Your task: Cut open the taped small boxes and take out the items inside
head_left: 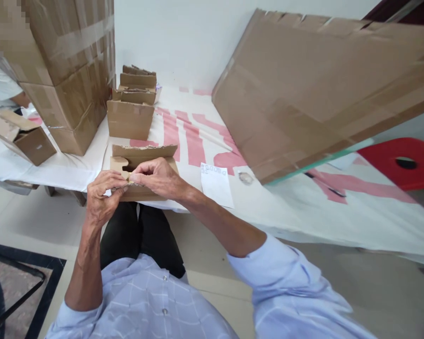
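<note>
A small open cardboard box (150,194) stands at the table's front edge, with its back flap (144,151) raised. My left hand (104,195) is closed on the box's left side flap, fingers on top and thumb below. My right hand (159,178) reaches over the box with thumb and forefinger pinched close to the left fingertips. A small yellowish bit shows between the two hands; I cannot tell whether it is part of the cardboard. The box's inside is mostly hidden by my right hand.
Several open boxes (130,118) stand in a row behind. Tall stacked cartons (76,103) rise at left, near another box (31,141) and a person's arm (21,100). A marked paper (217,186), tape roll (246,178), large cardboard sheet (321,94) and red stool (406,150) are to the right.
</note>
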{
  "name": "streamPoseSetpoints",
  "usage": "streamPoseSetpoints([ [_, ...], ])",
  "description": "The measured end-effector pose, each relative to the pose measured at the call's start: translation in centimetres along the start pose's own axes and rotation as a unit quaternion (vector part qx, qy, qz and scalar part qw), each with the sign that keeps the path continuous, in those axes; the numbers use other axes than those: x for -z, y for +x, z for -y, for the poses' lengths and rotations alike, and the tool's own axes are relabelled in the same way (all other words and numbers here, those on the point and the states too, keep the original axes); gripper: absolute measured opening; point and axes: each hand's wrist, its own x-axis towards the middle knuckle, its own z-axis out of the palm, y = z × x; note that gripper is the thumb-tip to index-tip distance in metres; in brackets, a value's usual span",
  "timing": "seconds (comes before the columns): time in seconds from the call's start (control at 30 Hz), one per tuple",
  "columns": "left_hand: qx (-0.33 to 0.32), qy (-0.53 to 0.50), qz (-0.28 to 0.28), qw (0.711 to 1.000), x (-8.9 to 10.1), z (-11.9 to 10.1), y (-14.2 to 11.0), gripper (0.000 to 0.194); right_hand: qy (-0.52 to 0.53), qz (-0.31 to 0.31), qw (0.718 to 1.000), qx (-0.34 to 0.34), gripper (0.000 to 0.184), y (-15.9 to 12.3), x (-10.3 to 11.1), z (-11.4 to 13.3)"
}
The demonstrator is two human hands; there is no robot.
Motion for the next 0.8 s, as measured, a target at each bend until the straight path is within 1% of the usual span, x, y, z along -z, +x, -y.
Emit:
streamPoseSetpoints([
  [0.13, 0.003, 0.024, -0.003, 1.0, 0.1, -0.1, 0.1, 0.009, -0.003, -0.007, 1.0, -0.007, 0.027, 0.2, 0.1, -0.2],
  [0.3, 0.023, 0.048, -0.002, 0.999, 0.2, -0.4, 0.3, 0.011, -0.026, 0.01, 0.999, -0.017, 0.021, 1.2, 0.5, 0.0],
  [0.37, 0.035, 0.048, -0.004, 0.998, 0.3, -0.5, 0.4, 0.01, -0.033, 0.007, 0.999, -0.012, 0.02, 1.5, 0.5, 0.0],
  [0.43, 0.055, 0.037, -0.001, 0.998, 0.2, -0.7, 0.6, 0.009, -0.044, -0.013, 0.999, 0.01, 0.022, 1.6, 0.3, 0.0],
  [0.5, 0.092, 0.017, 0.007, 0.996, 0.1, -0.7, 0.7, 0.007, -0.059, -0.042, 0.996, 0.058, 0.022, 1.4, -0.1, -0.1],
  [0.57, 0.134, 0.0, 0.011, 0.991, 0.1, -0.6, 0.8, 0.007, -0.088, -0.075, 0.984, 0.134, 0.022, 0.9, -0.6, -0.2],
  [0.6, 0.154, -0.004, 0.011, 0.988, 0.0, -0.5, 0.8, 0.007, -0.113, -0.091, 0.973, 0.178, 0.024, 0.7, -0.9, -0.4],
  [0.7, 0.197, -0.003, 0.002, 0.98, 0.0, -0.2, 1.0, 0.012, -0.222, -0.125, 0.92, 0.299, 0.032, 0.0, -1.6, -1.5],
  [0.77, 0.213, -0.002, -0.004, 0.977, 0.0, -0.1, 1.3, 0.015, -0.281, -0.124, 0.886, 0.348, 0.033, -0.3, -2.1, -2.6],
  [0.8, 0.22, -0.002, -0.007, 0.976, 0.0, 0.0, 1.5, 0.016, -0.296, -0.118, 0.874, 0.366, 0.033, -0.5, -2.4, -3.1],
])
